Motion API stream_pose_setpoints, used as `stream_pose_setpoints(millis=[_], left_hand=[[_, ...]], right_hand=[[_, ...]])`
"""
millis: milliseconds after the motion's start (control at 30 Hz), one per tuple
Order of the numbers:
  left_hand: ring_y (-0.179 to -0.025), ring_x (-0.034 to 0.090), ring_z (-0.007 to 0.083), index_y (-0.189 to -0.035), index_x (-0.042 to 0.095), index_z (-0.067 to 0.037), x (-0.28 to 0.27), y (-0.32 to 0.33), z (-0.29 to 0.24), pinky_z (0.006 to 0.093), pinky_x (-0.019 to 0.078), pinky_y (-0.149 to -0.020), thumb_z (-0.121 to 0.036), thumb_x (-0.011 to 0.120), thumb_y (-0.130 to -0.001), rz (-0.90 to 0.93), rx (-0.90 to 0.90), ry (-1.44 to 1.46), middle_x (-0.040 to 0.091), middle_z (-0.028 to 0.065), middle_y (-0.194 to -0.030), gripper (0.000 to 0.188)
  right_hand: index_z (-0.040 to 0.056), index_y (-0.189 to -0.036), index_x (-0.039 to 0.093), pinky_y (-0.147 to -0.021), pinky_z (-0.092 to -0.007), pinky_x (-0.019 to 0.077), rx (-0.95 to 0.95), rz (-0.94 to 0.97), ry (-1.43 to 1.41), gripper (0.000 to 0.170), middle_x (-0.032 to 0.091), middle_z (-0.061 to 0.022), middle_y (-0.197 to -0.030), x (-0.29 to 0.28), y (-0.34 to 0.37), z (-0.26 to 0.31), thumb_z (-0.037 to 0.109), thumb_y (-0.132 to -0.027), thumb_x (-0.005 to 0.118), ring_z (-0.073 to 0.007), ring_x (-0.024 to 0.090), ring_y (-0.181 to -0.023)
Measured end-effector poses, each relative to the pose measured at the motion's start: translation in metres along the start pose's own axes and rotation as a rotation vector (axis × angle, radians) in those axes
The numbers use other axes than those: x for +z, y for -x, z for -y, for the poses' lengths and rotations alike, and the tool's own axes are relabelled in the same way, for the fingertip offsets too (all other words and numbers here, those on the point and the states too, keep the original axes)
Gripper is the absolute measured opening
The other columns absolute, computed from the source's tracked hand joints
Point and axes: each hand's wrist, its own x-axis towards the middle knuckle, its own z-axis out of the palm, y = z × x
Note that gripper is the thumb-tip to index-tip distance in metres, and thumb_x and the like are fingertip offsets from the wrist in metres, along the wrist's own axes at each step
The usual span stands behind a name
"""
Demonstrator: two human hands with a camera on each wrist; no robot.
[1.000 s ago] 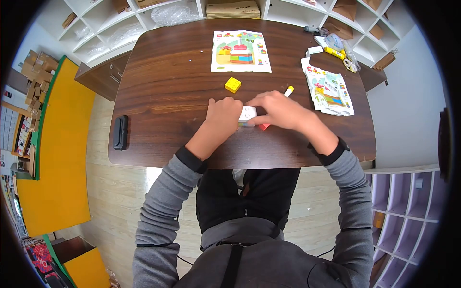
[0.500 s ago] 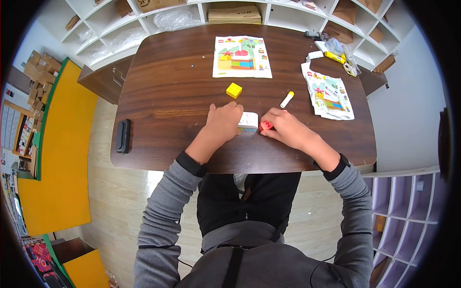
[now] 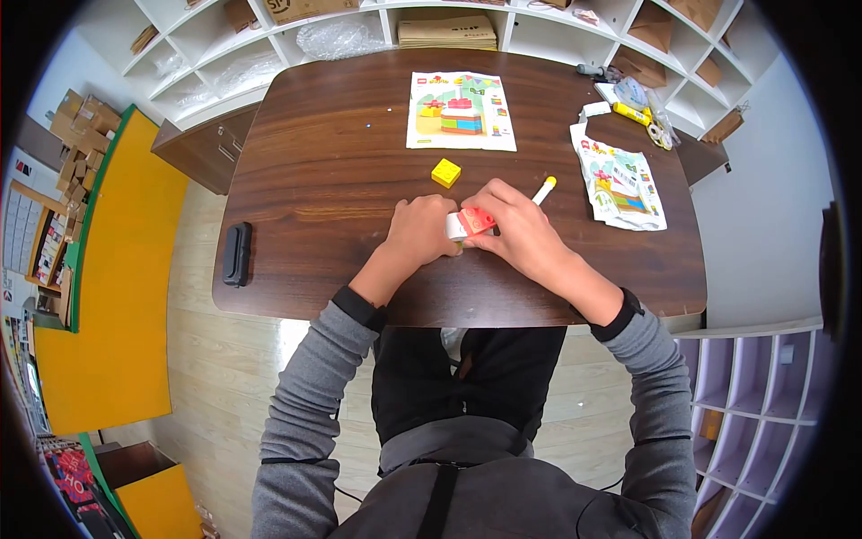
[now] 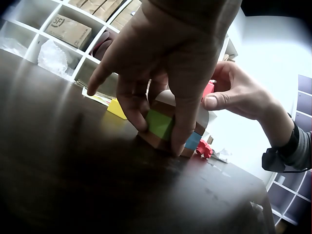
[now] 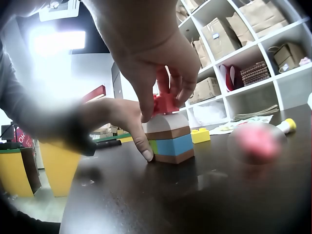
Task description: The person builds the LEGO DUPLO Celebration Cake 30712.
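In the right wrist view, a stack of toy building bricks (image 5: pixel 175 145) stands upright on the table, with brown layers, a green and blue layer and a rounded white brick (image 5: pixel 161 123) on top. My left hand (image 3: pixel 420 231) grips the stack's side, thumb low against it. My right hand (image 3: pixel 521 223) pinches a red brick (image 5: pixel 166 104) right at the top of the white brick. A yellow brick (image 3: pixel 445 173) lies just beyond the hands. Close by the stack is a red piece (image 4: pixel 204 149), blurred in the right wrist view.
A white piece with a yellow end (image 3: pixel 545 189) lies behind my right hand. A picture sheet (image 3: pixel 462 142) is farther back. On the right are an opened bag (image 3: pixel 621 184) and a yellow tube (image 3: pixel 632 113). A black case (image 3: pixel 237 254) sits at the left edge.
My right hand left the white brick, took the red brick at its right, and brought it left onto the stack's top. My left hand stays at the stack.
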Motion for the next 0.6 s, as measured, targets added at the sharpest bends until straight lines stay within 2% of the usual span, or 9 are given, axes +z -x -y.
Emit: stream_pose_setpoints(millis=[67, 133, 400, 500, 567, 600], left_hand=[[-0.086, 0.061, 0.0283, -0.088, 0.064, -0.009, 0.001, 0.0, 0.0, 0.0434, 0.0427, -0.076, -0.023, 0.079, -0.051, 0.022, -0.017, -0.043, 0.062, 0.0098, -0.085, 0.042], [-0.086, 0.06, 0.0283, -0.087, 0.064, -0.009, 0.002, 0.0, 0.001, 0.0435, 0.0426, -0.076, -0.023, 0.079, -0.051, 0.016, -0.011, -0.024, 0.062, 0.0098, -0.085, 0.041], [-0.085, 0.06, 0.0288, -0.084, 0.063, -0.007, 0.006, -0.001, 0.007, 0.0438, 0.0418, -0.076, -0.023, 0.077, -0.053, 0.027, 0.007, 0.04, 0.061, 0.0101, -0.083, 0.038], [-0.077, 0.058, 0.0338, -0.08, 0.062, -0.004, 0.007, -0.002, 0.008, 0.0415, 0.0464, -0.07, -0.02, 0.076, -0.051, -0.058, 0.077, 0.076, 0.061, 0.0151, -0.078, 0.037], [-0.085, 0.06, 0.0288, -0.085, 0.063, -0.007, 0.005, -0.002, 0.006, 0.0434, 0.0416, -0.077, -0.024, 0.078, -0.054, 0.022, 0.02, 0.032, 0.062, 0.0095, -0.083, 0.039], [-0.085, 0.06, 0.0288, -0.085, 0.063, -0.007, 0.005, -0.002, 0.006, 0.0434, 0.0416, -0.077, -0.024, 0.078, -0.054, 0.021, 0.022, 0.032, 0.062, 0.0095, -0.083, 0.039]], right_hand=[[0.0016, -0.095, 0.056, -0.072, -0.0387, 0.0457, -0.003, 0.022, 0.059, 0.036, 0.052, -0.012, -0.089, 0.0, -0.003, -0.001, 0.007, -0.064, 0.074, -0.0323, 0.055, -0.084], [0.0022, -0.084, 0.054, -0.072, -0.0397, 0.0462, 0.022, 0.059, 0.086, 0.03, 0.05, -0.0121, -0.086, -0.001, -0.007, 0.0, 0.008, -0.062, 0.073, -0.0309, 0.055, -0.082], [0.0011, -0.081, 0.051, -0.068, -0.04, 0.0473, 0.023, 0.075, 0.144, 0.032, 0.05, -0.013, -0.085, 0.007, -0.016, -0.001, 0.009, -0.06, 0.074, -0.032, 0.056, -0.079], [0.0009, -0.081, 0.05, -0.068, -0.04, 0.0474, 0.055, 0.099, 0.125, 0.034, 0.05, -0.0133, -0.085, 0.007, -0.016, -0.003, 0.009, -0.059, 0.074, -0.0325, 0.056, -0.08], [0.0008, -0.081, 0.05, -0.068, -0.0402, 0.0475, 0.07, 0.107, 0.114, 0.035, 0.05, -0.0135, -0.086, 0.006, -0.017, -0.005, 0.01, -0.058, 0.075, -0.0329, 0.055, -0.08], [0.0008, -0.082, 0.05, -0.069, -0.0404, 0.0475, 0.065, 0.12, 0.093, 0.037, 0.05, -0.014, -0.086, 0.007, -0.018, -0.008, 0.011, -0.058, 0.075, -0.0334, 0.055, -0.081]])
